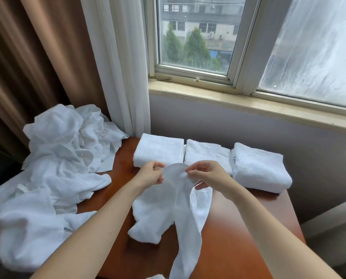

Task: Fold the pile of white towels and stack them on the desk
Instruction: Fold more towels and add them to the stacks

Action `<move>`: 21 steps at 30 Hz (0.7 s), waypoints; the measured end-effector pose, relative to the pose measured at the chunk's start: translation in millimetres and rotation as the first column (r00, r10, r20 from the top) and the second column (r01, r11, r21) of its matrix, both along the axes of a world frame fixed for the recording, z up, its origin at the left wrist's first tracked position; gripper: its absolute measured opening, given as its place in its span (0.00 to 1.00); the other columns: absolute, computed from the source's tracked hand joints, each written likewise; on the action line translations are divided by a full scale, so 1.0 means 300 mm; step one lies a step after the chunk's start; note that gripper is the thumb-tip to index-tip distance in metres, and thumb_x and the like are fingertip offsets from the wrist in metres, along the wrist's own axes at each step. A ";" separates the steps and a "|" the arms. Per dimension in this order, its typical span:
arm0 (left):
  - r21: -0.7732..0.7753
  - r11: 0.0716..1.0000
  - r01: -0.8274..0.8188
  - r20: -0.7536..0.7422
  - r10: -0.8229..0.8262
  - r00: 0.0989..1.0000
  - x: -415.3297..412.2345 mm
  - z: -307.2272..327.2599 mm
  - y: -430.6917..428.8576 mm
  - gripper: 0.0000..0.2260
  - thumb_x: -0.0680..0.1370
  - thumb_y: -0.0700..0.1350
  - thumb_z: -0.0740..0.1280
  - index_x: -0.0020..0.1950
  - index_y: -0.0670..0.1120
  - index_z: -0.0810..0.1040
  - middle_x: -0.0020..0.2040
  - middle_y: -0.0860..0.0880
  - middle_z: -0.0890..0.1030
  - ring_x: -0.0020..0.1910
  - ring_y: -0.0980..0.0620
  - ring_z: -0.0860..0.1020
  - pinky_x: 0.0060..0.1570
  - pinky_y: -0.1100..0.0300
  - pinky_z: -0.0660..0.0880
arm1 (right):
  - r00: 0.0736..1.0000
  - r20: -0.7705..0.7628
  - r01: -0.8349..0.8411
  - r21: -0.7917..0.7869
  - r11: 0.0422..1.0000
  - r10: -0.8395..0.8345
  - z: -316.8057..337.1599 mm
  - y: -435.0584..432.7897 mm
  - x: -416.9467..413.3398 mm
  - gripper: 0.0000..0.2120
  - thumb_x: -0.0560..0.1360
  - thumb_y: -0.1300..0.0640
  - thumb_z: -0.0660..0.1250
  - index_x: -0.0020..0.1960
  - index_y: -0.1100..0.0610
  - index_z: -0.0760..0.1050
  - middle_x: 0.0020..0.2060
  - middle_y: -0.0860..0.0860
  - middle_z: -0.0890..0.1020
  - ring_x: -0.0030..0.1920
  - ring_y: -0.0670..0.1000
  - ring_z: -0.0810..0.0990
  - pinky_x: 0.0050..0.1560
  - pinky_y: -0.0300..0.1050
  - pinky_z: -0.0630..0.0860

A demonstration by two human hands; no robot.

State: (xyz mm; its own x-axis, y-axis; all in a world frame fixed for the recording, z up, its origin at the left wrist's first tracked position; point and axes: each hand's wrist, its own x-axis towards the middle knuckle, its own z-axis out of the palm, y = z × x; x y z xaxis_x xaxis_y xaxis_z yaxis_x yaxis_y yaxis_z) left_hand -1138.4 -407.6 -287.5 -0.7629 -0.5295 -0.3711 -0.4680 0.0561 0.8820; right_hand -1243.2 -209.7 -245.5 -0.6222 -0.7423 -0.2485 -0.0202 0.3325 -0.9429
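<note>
Both hands, left (151, 174) and right (205, 175), pinch the top edge of a limp white towel (168, 208) held above the wooden desk (238, 228), with three folded towels (206, 156) lined up beyond by the wall and a loose pile (53, 168) at the left.

Left hand (151, 174) and right hand (207, 175) raised close together, fingers curled, pinching.
</note>
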 end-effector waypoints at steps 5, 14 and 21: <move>-0.119 0.968 0.220 0.250 -0.185 0.951 0.062 -0.145 0.012 0.11 0.79 0.38 0.62 0.60 0.48 0.74 0.61 0.48 0.77 0.57 0.52 0.75 0.53 0.62 0.73 | 1.000 -0.012 -0.011 0.080 0.997 0.012 -0.072 0.000 0.028 0.04 0.77 0.60 0.69 0.49 0.56 0.83 0.40 0.48 0.86 0.39 0.46 0.85 0.41 0.42 0.82; -0.120 0.956 0.267 0.300 -0.221 0.928 0.085 -0.275 0.059 0.17 0.79 0.38 0.62 0.69 0.46 0.71 0.68 0.45 0.73 0.58 0.52 0.73 0.56 0.60 0.73 | 0.997 -0.058 0.057 0.181 0.982 -0.048 -0.203 0.004 0.061 0.12 0.75 0.63 0.64 0.55 0.53 0.81 0.42 0.48 0.85 0.46 0.46 0.85 0.46 0.43 0.81; -0.141 0.955 0.261 0.310 -0.208 0.928 0.055 -0.333 0.051 0.20 0.80 0.42 0.62 0.73 0.48 0.67 0.73 0.49 0.69 0.65 0.52 0.72 0.55 0.62 0.69 | 0.978 -0.188 0.132 0.215 0.968 -0.092 -0.286 0.004 0.061 0.11 0.74 0.63 0.67 0.52 0.51 0.82 0.39 0.38 0.81 0.40 0.40 0.81 0.44 0.36 0.73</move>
State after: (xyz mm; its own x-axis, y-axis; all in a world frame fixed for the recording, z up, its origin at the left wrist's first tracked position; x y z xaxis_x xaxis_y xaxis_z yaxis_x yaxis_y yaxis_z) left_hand -1121.9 -392.4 -387.2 -0.7470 -0.4253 -0.5110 -0.6548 0.3376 0.6763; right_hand -1225.0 -208.6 -331.4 -0.7469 -0.6026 -0.2810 -0.1283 0.5453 -0.8284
